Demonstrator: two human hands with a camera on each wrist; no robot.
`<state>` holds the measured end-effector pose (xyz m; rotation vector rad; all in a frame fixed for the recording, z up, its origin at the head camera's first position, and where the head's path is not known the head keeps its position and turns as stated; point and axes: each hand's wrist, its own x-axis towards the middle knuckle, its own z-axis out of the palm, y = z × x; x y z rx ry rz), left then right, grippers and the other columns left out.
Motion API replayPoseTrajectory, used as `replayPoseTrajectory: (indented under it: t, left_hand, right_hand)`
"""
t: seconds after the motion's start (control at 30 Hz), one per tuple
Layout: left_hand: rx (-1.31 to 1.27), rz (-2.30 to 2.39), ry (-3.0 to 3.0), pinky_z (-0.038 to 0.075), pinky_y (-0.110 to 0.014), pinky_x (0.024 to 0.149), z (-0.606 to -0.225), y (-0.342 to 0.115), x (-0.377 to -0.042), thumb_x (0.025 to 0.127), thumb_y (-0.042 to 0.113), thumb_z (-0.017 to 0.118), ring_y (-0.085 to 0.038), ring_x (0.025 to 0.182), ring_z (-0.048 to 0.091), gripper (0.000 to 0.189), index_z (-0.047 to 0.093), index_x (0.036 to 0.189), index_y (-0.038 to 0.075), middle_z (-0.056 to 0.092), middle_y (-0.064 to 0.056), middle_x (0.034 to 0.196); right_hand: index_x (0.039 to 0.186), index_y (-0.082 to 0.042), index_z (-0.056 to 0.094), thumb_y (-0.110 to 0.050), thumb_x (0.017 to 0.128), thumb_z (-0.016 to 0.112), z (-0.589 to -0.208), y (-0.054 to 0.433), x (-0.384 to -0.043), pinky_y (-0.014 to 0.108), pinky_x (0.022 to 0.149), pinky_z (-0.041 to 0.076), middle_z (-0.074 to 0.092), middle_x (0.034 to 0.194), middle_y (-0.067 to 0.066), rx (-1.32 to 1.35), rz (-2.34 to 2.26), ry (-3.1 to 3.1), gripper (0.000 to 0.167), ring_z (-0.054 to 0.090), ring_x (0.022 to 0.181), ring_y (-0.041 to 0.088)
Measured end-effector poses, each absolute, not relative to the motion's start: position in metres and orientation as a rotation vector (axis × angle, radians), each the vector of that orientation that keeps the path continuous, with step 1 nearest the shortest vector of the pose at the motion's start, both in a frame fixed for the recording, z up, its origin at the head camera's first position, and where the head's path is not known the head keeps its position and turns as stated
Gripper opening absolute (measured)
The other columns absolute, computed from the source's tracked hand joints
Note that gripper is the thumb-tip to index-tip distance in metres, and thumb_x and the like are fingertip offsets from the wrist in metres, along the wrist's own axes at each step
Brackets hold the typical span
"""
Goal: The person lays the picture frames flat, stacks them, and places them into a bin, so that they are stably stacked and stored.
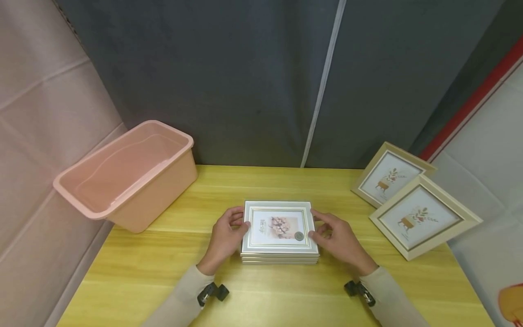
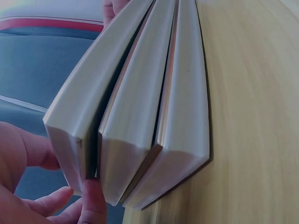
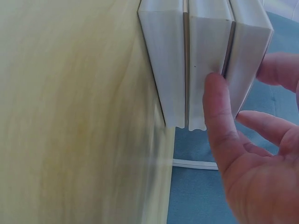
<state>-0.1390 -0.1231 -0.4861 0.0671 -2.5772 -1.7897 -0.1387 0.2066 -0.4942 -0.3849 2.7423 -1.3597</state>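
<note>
A stack of three white-silver picture frames lies flat on the table, between my hands. The top picture frame (image 1: 259,240) shows a print of pale flowers with a round sticker. My left hand (image 1: 225,236) grips its left edge, thumb on the face and a fingertip in the gap beneath. In the left wrist view, that top picture frame (image 2: 93,84) tilts away from the middle picture frame (image 2: 135,102). On the other side, my right hand (image 1: 341,238) holds the right edge. One right finger (image 3: 218,102) lies against the stack's side, over the middle picture frame (image 3: 203,51).
A pink plastic bin (image 1: 159,190) stands at the back left of the wooden table (image 1: 171,254). Two cream picture frames (image 1: 470,220) with plant prints lean upright at the right. A dark grey curtain (image 1: 229,91) hangs behind the table's far edge.
</note>
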Motion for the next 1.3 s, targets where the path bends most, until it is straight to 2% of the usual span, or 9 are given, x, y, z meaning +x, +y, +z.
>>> replayPoseTrajectory:
  t: [0.33,0.63,0.9,1.07,1.3]
  left_hand:
    - [0.058,-1.784,-2.618,0.054,-0.043,0.097,-0.487,-0.126,-0.139,0.097,0.015,0.074,-0.024,0.111,0.066,0.046,0.062,0.141,0.013,0.07,-0.008,0.133]
    - [0.022,-1.777,-2.687,0.056,-0.04,0.092,-0.486,-0.127,-0.135,0.098,0.019,0.075,-0.026,0.118,0.064,0.047,0.064,0.143,0.027,0.068,-0.002,0.135]
    - [0.006,-1.769,-2.689,0.056,-0.037,0.088,-0.491,-0.128,-0.136,0.096,0.016,0.077,-0.027,0.116,0.065,0.049,0.065,0.143,0.024,0.068,-0.006,0.133]
    - [0.001,-1.766,-2.696,0.055,-0.034,0.084,-0.492,-0.128,-0.137,0.093,0.016,0.08,-0.027,0.114,0.064,0.053,0.064,0.143,0.024,0.068,-0.007,0.129]
    - [-0.016,-1.746,-2.71,0.056,-0.037,0.087,-0.491,-0.128,-0.136,0.092,0.017,0.081,-0.027,0.116,0.063,0.056,0.063,0.144,0.027,0.067,-0.005,0.134]
  right_hand:
    - [0.156,-0.008,0.052,-0.016,0.097,0.077,-0.495,0.208,-0.138,0.024,0.074,0.059,0.068,0.133,0.013,-0.411,-1.352,2.724,0.065,0.067,0.096,0.017]
    - [0.153,-0.009,0.055,-0.021,0.101,0.074,-0.488,0.214,-0.136,0.025,0.076,0.06,0.066,0.138,0.016,-0.45,-1.39,2.722,0.057,0.07,0.1,0.02]
    - [0.15,-0.003,0.057,-0.015,0.1,0.074,-0.474,0.228,-0.138,0.027,0.079,0.062,0.064,0.142,0.022,-0.511,-1.458,2.744,0.053,0.071,0.103,0.02]
    - [0.148,-0.007,0.06,-0.018,0.099,0.076,-0.463,0.238,-0.14,0.027,0.079,0.062,0.066,0.141,0.018,-0.502,-1.436,2.851,0.052,0.071,0.103,0.015]
    - [0.147,-0.009,0.061,-0.01,0.097,0.076,-0.45,0.249,-0.141,0.019,0.079,0.06,0.067,0.138,0.017,-0.605,-1.49,2.927,0.052,0.071,0.103,0.012]
